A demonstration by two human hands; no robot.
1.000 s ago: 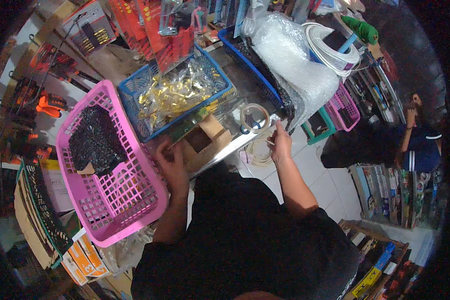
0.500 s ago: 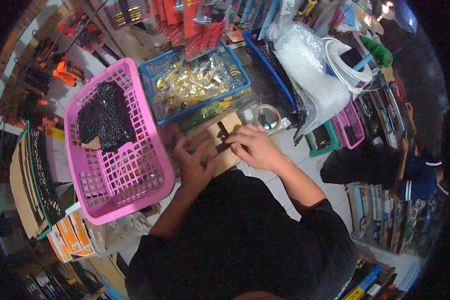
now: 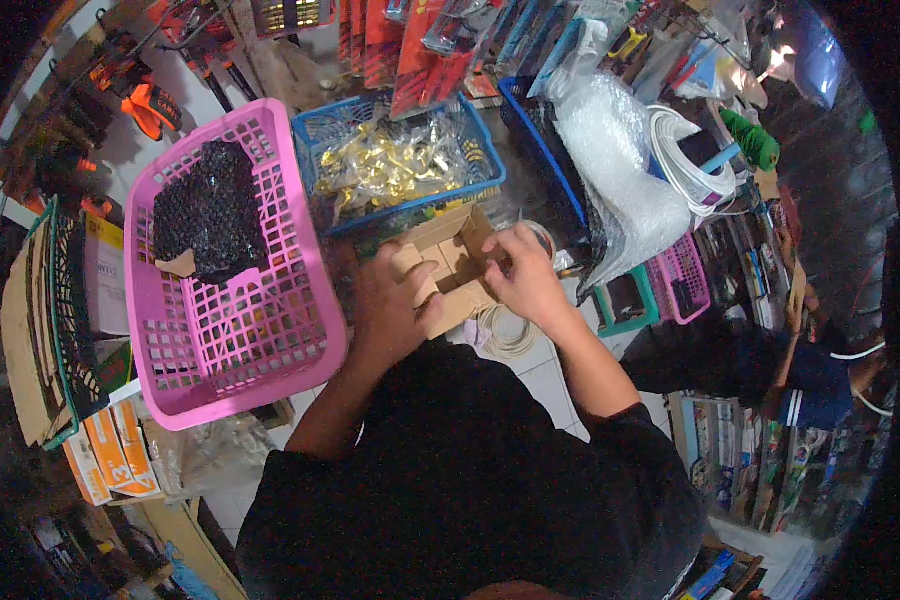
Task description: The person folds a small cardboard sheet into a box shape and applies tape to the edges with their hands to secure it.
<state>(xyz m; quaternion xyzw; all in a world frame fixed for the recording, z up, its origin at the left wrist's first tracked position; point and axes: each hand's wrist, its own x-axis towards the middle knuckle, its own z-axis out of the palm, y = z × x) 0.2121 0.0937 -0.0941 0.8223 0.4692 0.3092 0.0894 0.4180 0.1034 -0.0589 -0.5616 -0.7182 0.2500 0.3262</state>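
Between my hands is a small brown cardboard box (image 3: 453, 252), its top open and its inside showing bare cardboard walls and a flap. My left hand (image 3: 395, 298) curls over the box's left side, thumb and fingers on the cardboard. At the right wall, my right hand (image 3: 523, 277) grips the edge with bent fingers. Just beyond the box stands a blue plastic basket (image 3: 419, 208) with gold-coloured metal pieces (image 3: 390, 165) in clear bags.
To the left stands a large pink basket (image 3: 315, 300) holding a black plastic bag (image 3: 210, 215). Bubble wrap (image 3: 610, 150) and a white cable coil (image 3: 685, 165) lie to the right. Below the box are a pale coil (image 3: 507, 332) and floor tiles. Packaged tools hang at the back.
The box's flaps have come apart, so its inside now shows. My right hand has shifted right to the box's wall, and my left hand has moved slightly right and up.
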